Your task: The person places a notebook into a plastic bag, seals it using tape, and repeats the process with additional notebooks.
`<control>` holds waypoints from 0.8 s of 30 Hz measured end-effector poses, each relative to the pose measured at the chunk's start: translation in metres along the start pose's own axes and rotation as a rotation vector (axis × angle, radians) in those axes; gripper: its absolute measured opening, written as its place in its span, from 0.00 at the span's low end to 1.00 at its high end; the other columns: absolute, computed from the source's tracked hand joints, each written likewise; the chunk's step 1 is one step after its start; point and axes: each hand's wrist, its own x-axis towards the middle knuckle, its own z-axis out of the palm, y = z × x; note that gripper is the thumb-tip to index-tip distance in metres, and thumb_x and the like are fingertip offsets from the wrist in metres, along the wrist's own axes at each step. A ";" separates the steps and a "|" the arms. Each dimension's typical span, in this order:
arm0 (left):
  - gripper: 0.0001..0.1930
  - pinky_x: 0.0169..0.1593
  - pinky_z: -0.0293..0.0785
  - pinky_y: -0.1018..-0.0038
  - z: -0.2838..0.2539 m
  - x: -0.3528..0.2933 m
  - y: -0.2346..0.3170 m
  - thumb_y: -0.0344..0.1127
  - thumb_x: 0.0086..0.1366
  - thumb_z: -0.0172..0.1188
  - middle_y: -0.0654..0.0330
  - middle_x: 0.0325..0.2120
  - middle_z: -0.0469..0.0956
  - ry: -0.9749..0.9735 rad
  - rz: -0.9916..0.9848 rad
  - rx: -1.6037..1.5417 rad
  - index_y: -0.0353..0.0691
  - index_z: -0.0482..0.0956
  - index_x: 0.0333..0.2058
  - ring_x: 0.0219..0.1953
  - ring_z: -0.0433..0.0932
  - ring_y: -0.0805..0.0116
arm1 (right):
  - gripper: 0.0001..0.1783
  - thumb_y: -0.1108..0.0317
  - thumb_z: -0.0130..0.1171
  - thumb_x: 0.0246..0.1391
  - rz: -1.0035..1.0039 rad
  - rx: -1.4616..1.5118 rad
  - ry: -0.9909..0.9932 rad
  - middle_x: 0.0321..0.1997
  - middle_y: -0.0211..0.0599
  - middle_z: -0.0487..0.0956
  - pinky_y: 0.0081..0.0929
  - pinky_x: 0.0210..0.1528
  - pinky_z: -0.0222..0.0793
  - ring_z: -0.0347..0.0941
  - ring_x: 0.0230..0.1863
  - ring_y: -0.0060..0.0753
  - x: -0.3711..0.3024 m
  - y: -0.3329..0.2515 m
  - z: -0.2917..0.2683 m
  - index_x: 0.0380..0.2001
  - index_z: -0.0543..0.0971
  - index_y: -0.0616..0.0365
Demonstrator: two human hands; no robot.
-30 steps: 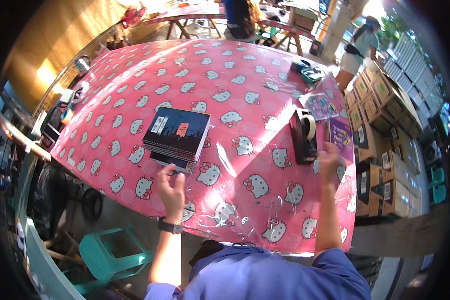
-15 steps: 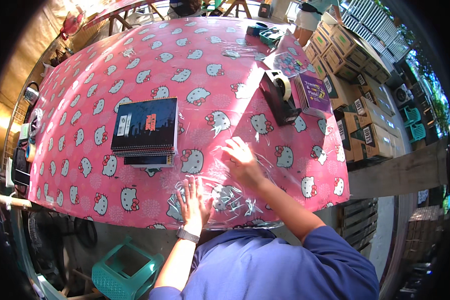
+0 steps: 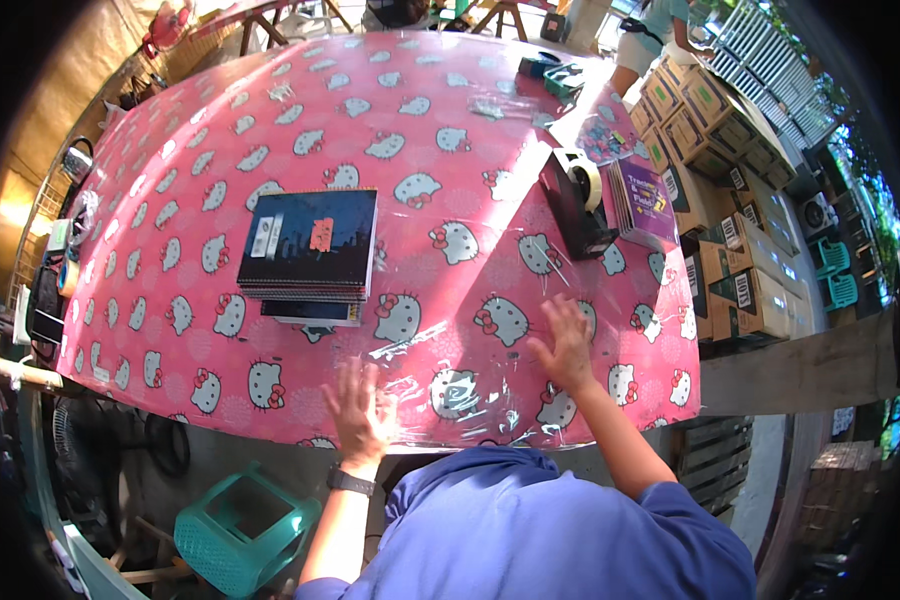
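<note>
I have both hands flat, fingers spread, left hand [image 3: 362, 410] and right hand [image 3: 566, 343] pressing the clear plastic sheet [image 3: 460, 385] at the table's [image 3: 270, 120] near edge; smoothing step, I judge, needing even outward strokes.

A bright pink cloth [image 3: 300, 140] printed with white cartoon cat faces wearing red bows covers the surface. A clear, glossy plastic sheet [image 3: 460, 385] shows the same print through it. The stack of notebooks [image 3: 310, 245] has a dark navy top cover with a small orange patch and a white label. The tape dispenser [image 3: 573, 205] is black, its roll pale cream. Beside it lies a purple booklet [image 3: 642, 200] with yellow and white lettering. The stool [image 3: 240, 535] is teal. The cardboard boxes [image 3: 715, 130] are brown, seemingly with green panels. The sleeve [image 3: 560, 540] is blue.
</note>
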 end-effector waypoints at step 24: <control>0.62 0.65 0.38 0.48 -0.073 -0.015 -0.029 0.41 0.38 0.71 0.47 0.67 0.35 -0.748 -0.137 0.390 0.44 0.34 0.66 0.68 0.35 0.46 | 0.79 0.49 0.78 0.09 0.375 -0.069 -0.743 0.72 0.46 0.35 0.69 0.63 0.29 0.24 0.70 0.61 -0.098 0.064 -0.102 0.67 0.40 0.48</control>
